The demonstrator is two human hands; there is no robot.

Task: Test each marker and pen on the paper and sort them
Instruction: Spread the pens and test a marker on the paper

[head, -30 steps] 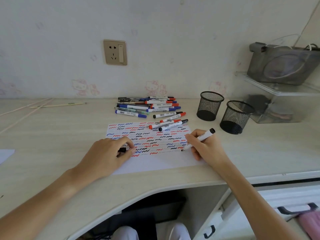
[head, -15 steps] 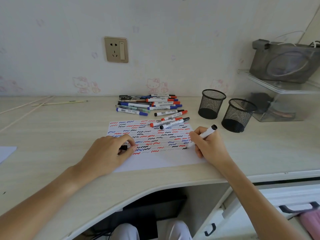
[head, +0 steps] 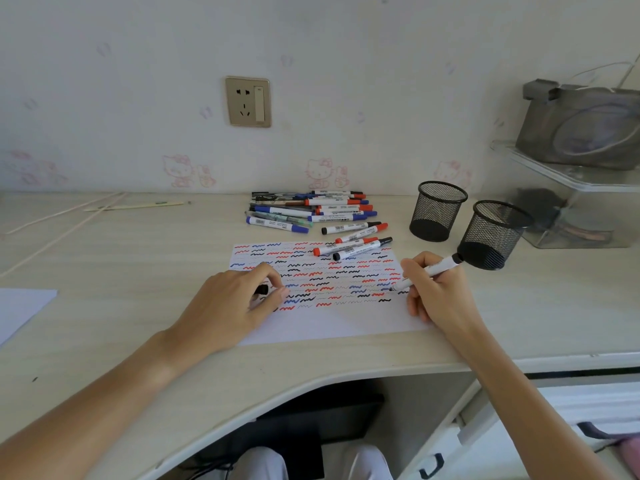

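Pale worktop [head: 104,271]: bare stretch left of the paper [head: 329,317].
Left hand [head: 232,306]: pinches black cap [head: 261,289].
Right hand [head: 440,296]: grips marker [head: 429,271], tip on paper.

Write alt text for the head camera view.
A right hand presses the tip of a white black-ended marker to a white paper sheet covered in red, blue and black squiggles, while the left hand pinches a black cap. Behind lie a pile of markers and two black mesh cups.
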